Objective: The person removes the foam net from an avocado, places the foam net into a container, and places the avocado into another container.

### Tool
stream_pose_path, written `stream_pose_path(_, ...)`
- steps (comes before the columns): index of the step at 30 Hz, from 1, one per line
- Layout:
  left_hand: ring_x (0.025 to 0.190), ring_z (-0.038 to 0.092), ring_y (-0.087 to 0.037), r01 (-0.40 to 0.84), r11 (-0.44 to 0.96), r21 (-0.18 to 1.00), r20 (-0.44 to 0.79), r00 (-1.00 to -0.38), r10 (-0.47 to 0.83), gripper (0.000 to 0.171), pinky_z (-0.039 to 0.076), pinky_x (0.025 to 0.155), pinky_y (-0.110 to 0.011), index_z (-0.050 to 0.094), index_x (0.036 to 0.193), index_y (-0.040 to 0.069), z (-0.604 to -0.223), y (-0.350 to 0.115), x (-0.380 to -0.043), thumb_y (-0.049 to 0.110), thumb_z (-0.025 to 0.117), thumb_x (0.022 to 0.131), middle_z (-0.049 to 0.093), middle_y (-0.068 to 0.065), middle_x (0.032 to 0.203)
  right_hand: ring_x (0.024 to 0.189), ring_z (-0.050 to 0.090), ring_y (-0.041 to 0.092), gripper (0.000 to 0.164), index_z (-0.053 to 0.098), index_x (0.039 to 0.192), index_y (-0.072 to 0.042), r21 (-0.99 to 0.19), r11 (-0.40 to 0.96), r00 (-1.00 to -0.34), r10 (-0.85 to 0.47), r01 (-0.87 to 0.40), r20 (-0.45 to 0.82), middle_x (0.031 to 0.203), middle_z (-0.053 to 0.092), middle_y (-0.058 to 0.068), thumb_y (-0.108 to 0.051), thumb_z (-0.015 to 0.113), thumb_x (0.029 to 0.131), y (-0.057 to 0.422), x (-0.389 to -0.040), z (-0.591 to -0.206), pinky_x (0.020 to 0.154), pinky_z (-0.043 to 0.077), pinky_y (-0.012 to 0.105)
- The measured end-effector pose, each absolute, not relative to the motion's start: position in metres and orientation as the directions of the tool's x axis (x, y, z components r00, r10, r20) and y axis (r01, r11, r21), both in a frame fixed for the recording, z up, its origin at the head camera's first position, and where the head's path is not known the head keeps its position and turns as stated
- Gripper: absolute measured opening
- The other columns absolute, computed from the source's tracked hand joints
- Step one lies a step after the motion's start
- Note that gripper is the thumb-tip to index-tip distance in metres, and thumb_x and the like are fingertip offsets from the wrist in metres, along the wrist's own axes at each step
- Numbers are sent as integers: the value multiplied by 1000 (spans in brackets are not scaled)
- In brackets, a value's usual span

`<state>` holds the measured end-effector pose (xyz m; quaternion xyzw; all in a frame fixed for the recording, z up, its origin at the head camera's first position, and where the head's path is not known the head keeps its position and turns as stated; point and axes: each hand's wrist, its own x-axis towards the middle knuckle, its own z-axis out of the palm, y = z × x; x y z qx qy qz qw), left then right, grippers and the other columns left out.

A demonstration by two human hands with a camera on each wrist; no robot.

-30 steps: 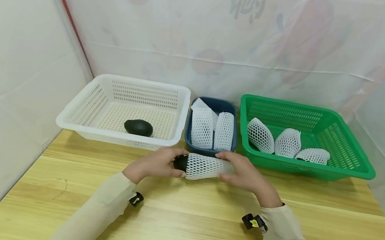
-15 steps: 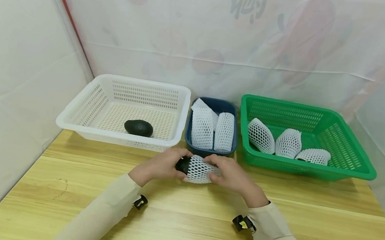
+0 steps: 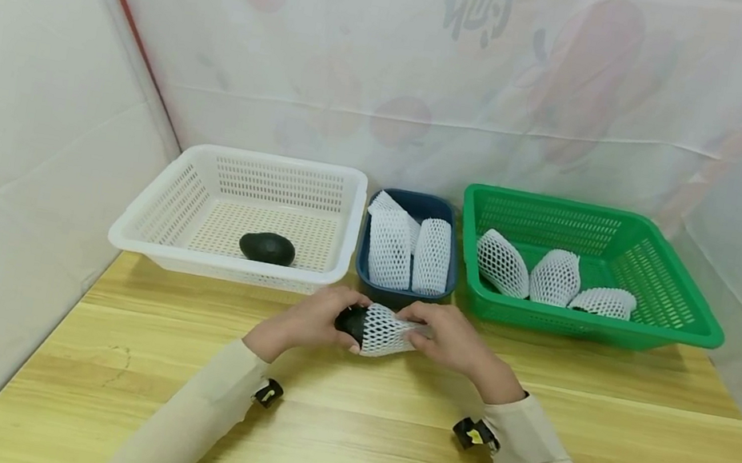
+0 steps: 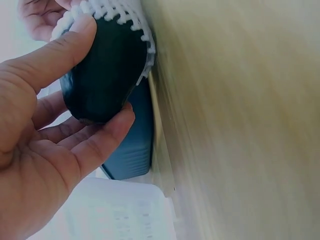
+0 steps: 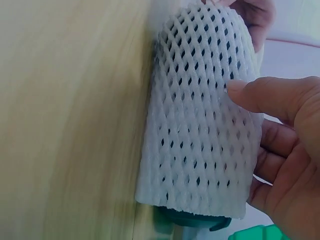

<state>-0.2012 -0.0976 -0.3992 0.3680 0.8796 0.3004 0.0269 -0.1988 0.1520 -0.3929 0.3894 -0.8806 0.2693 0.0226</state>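
Above the front of the table, my left hand grips a dark avocado by its bare end, thumb on one side and fingers beneath. A white foam net sleeve covers the avocado's other end. My right hand pinches that sleeve from the right, its thumb on the mesh in the right wrist view. The sleeve's far end hangs loose and flattened past the fruit. Another avocado lies bare in the white basket.
Behind the hands stands a small navy bin with several foam net sleeves. To its right, a green basket holds 3 net-wrapped fruits. The wooden table reaches toward me; a pale curtain backs it.
My right hand has moved left along the sleeve toward the left hand, then slightly back. The sleeve now looks gathered at the right hand's fingers. The baskets and bin stay put.
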Motion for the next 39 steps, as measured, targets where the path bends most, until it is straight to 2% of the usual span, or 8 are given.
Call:
stream_pose_path(10, 103, 53, -20, 607, 521, 600, 178, -736, 653, 60, 42, 90, -35, 56, 121, -3, -397, -106, -199, 17, 82, 71, 59, -11, 114, 86, 62, 18, 19, 68, 100, -7, -460, 549, -701, -653, -698, 285, 97, 67, 4, -1, 69, 82, 159, -196, -388, 74, 51, 35)
stream_pose_path(18, 96, 54, -18, 611, 517, 599, 195, -737, 647, 51, 43, 85, -35, 59, 114, 1, -397, -117, -195, 16, 82, 71, 61, -6, 106, 86, 63, 20, 19, 68, 99, -7, -456, 558, -712, -629, -693, 312, 95, 67, 4, 0, 68, 82, 171, -194, -388, 73, 52, 35)
stream_pose_path(27, 105, 53, -21, 589, 558, 585, 173, -763, 623, 56, 42, 89, -38, 57, 120, 1, -397, -135, -189, 19, 81, 73, 60, -8, 114, 87, 63, 24, 19, 67, 100, -4, -487, 584, -753, -587, -649, 298, 95, 66, 6, 2, 68, 82, 187, -190, -383, 73, 52, 38)
stream_pose_path(39, 102, 55, -20, 596, 577, 558, 174, -764, 621, 56, 43, 88, -37, 58, 119, 0, -391, -132, -188, 19, 81, 72, 61, -8, 112, 79, 59, 16, 17, 67, 96, -6, -476, 566, -734, -588, -673, 339, 89, 64, 0, 1, 70, 80, 186, -192, -384, 67, 50, 36)
